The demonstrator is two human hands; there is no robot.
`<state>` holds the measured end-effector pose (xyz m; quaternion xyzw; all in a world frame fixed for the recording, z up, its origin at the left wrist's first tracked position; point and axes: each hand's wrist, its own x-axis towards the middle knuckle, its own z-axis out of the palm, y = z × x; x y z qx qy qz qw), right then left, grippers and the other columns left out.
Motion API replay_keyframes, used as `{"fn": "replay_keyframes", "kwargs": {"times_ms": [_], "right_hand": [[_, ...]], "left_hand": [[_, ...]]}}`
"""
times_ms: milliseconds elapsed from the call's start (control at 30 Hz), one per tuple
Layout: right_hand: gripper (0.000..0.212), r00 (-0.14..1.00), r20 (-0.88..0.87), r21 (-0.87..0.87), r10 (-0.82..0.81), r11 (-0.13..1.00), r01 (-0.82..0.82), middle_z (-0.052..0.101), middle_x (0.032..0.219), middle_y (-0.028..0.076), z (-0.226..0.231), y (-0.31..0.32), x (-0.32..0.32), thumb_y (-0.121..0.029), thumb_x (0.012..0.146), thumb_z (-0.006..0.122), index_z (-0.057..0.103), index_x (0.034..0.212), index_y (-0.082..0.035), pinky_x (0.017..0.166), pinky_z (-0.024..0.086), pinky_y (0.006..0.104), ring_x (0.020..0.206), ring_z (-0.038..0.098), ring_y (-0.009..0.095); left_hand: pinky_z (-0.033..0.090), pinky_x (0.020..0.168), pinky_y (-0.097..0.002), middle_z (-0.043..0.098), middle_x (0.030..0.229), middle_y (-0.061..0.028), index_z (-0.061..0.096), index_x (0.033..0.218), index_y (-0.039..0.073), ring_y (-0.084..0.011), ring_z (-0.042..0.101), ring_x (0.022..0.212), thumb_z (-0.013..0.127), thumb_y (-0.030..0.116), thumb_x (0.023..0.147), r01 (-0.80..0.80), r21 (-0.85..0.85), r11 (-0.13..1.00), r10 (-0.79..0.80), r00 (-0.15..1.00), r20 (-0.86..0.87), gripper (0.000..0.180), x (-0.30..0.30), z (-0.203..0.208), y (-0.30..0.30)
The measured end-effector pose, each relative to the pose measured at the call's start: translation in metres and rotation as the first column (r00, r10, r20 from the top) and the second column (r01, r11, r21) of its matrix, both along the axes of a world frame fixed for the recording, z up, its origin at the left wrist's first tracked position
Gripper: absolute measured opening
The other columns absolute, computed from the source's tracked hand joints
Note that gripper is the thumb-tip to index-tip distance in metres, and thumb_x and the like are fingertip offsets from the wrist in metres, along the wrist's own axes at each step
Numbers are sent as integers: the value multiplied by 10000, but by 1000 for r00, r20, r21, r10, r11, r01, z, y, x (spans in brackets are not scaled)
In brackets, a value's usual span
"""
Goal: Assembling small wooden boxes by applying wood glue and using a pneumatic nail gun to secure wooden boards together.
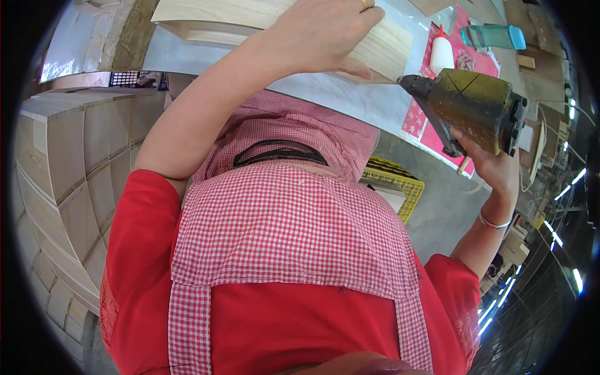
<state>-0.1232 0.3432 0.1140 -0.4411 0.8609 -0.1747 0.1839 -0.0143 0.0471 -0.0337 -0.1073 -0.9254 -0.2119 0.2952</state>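
Observation:
A pale wooden workpiece (389, 49), long and box-like, lies on the workbench at the top of the head view. My left hand (325, 37) is on it, thumb along the near edge and fingers bent over the top, gripping it. My right hand (490, 164) is wrapped round the handle of a worn dark and yellowish nail gun (472, 100). The gun's nose points left and meets, or nearly meets, the right end corner of the wood. The tool's body hides part of my right fingers.
To the right on the bench are a white glue bottle (442, 53) with a red tip and a teal bottle (490, 36), on a pink sheet (431, 128). Stacked wooden boxes (69, 150) stand at left. A yellow crate (409, 194) sits below the bench edge.

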Motion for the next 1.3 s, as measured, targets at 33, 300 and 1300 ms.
{"fn": "replay_keyframes", "kwargs": {"times_ms": [33, 300, 1300], "right_hand": [[406, 1000, -14, 20, -8, 1000, 9, 710, 1098, 94, 0, 0, 0, -57, 822, 798, 631, 1183, 21, 847, 540, 318, 955, 667, 166], [375, 977, 62, -103, -205, 972, 211, 733, 1018, 99, -2, -8, -12, -79, 771, 833, 667, 1090, 26, 786, 540, 315, 888, 684, 163], [411, 886, 22, 99, -463, 883, 459, 728, 1025, 88, 9, -57, -28, -99, 797, 821, 631, 1138, 29, 805, 542, 293, 903, 674, 137]], "left_hand": [[354, 1040, -593, 588, 1222, -177, 534, 1258, -20, -323, 529, 1202, 768, 550, 724, 25, 53, 998, -16, 985, -170, 816, -2, 0, 0], [366, 1033, -591, 587, 1214, -168, 541, 1256, -18, -306, 531, 1189, 735, 572, 747, -3, -162, 987, 68, 917, 393, 803, 4, 54, 5], [389, 1017, -546, 577, 1213, -174, 575, 1195, -13, -333, 518, 1200, 769, 475, 739, 33, -46, 998, -24, 983, 182, 695, 15, 35, 4]]}}
